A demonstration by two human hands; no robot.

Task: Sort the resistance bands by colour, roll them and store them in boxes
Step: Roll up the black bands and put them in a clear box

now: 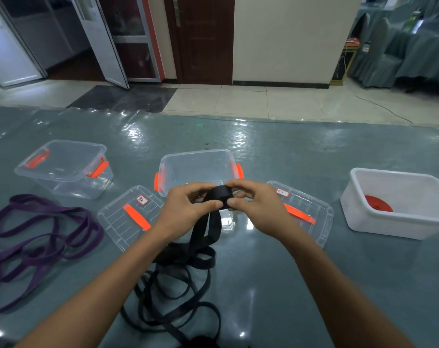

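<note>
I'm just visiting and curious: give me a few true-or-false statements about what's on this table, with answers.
1. The left hand and right hand pinch a partly rolled black band. True.
2. The purple bands sit inside a clear box. False: they lie loose on the table.
3. The white box holds a red roll. True.
4. Both clear boxes have lids on. False: both are open, their lids flat on the table.

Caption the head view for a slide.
Left hand and right hand roll a black band; purple bands lie loose on the table.
</note>
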